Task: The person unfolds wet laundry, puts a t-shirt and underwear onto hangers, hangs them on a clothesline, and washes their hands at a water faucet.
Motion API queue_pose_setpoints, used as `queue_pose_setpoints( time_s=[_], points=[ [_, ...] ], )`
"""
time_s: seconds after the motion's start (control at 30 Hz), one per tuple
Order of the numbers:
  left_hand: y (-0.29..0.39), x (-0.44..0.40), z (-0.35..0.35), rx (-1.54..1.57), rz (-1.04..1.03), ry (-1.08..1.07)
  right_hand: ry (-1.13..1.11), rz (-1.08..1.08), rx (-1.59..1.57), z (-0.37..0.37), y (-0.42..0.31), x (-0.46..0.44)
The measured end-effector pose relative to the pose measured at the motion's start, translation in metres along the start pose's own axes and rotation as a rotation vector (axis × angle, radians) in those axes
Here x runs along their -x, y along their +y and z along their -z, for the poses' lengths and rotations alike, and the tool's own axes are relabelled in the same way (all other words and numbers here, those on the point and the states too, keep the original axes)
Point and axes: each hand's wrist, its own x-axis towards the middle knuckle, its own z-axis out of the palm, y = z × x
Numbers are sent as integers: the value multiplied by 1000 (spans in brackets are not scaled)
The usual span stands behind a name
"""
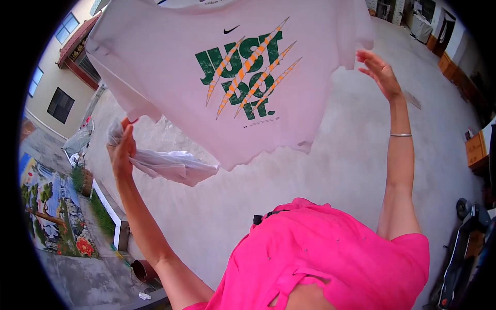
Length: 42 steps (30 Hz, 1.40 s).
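A pale pink T-shirt [305, 77] hangs spread out before me, with green "JUST DO IT." lettering and orange claw-like stripes on its front. Its top edge runs out of view, so what holds it up is hidden. My left hand [122, 151] is closed round a bunched white cloth [178, 164], whose loose end trails to the right. The fingertips of that hand are at the shirt's left sleeve; whether they grip it I cannot tell. Raised beside the right sleeve, my right hand [381, 75] has its fingers apart and holds nothing.
Pale concrete floor [330, 175] stretches out below the shirt. A scooter [460, 253] stands at the lower right, near a wooden cabinet [476, 150]. On the left are a painted mural [57, 212], a planted strip [102, 212] and a brown bucket [143, 270].
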Motion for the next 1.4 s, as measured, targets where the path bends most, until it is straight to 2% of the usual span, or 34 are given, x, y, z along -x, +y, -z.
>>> queue_pose_setpoints(
  time_s=[0.07, 0.13, 0.23, 0.33, 0.43, 0.53, 0.67, 0.97, 1.07, 1.17, 1.3, 1.4],
  points=[
    [-37, 38, -37, -71, 123, -86, -251, -91, 189, -24, 46, 25],
    [-69, 65, -63, -125, 280, -123, -416, -240, 145, -64, 72, 49],
    [-120, 81, -84, -11, 394, -161, -450, -278, 5, -121, 77, 67],
    [-124, 88, -99, 84, 419, -137, -565, -342, 72, -120, 124, 59],
    [-140, 82, -81, 122, 387, -18, -415, -298, 41, -121, 141, 55],
    [-143, 76, -72, 132, 340, 80, -218, -353, -113, -112, 135, 49],
    [-145, 76, -70, 131, 329, 114, -129, -337, -135, -105, 132, 52],
    [-165, 77, -83, 78, 404, -20, -165, -343, -169, -117, 149, 54],
    [-177, 77, -85, 74, 416, -19, -296, -293, -165, -115, 160, 53],
    [-185, 82, -90, 82, 447, -35, -419, -370, -90, -126, 163, 65],
    [-207, 96, -110, 47, 536, -116, -634, -412, 204, -148, 198, 86],
    [-228, 105, -118, 11, 624, -136, -434, -597, 2, -170, 234, 99]
  ],
)
